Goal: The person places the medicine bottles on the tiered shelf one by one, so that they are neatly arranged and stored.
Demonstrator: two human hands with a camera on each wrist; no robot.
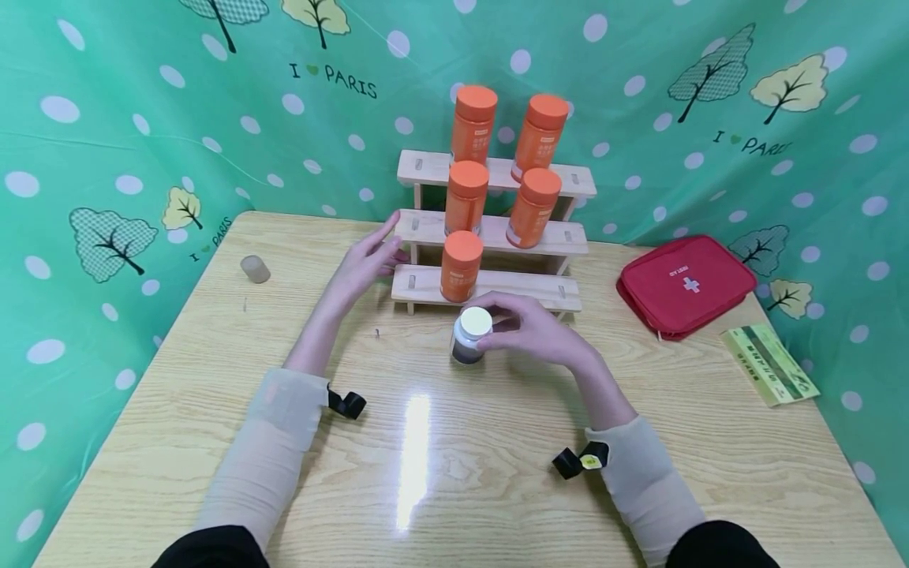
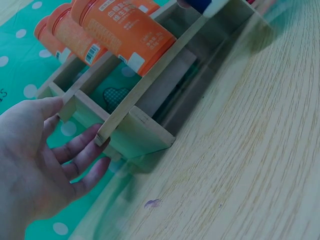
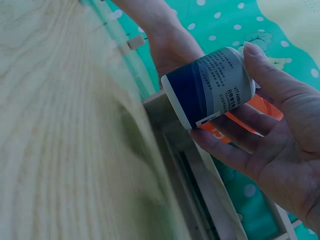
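My right hand grips a small pill bottle with a white cap and a blue and white label, thumb on one side and fingers on the other. The bottle is just in front of the lowest step of a three-tier wooden shelf. At the shelf's left end is my left hand, thumb up at the middle tier and fingertips touching the end of the lowest board. On the lowest step stands an orange bottle, left of centre. Two orange bottles stand on each upper step.
A red first-aid pouch lies to the right of the shelf, with a green and yellow packet in front of it. A small grey cylinder lies at the table's left. Behind hangs a green dotted cloth.
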